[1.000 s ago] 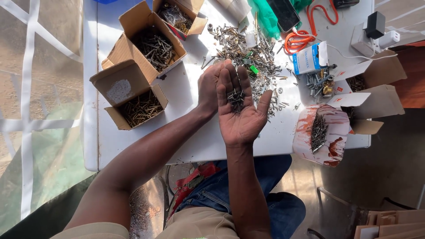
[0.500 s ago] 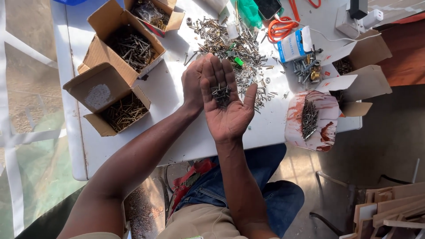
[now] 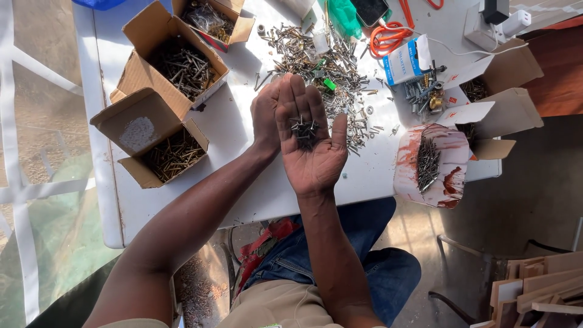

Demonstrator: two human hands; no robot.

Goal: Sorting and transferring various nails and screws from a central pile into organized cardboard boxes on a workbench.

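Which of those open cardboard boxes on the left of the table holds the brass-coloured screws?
The nearest one, by the table's front edge, beside the left forearm. Its screws look golden; the box behind it holds darker, greyer ones.

My left grip [image 3: 267, 118] and right grip [image 3: 310, 146] were bare, no gloves, rings or watch. Both my forearms were bare to the elbow, without sleeves. I wore blue denim jeans [image 3: 370, 255] and a tan shirt [image 3: 273, 307].
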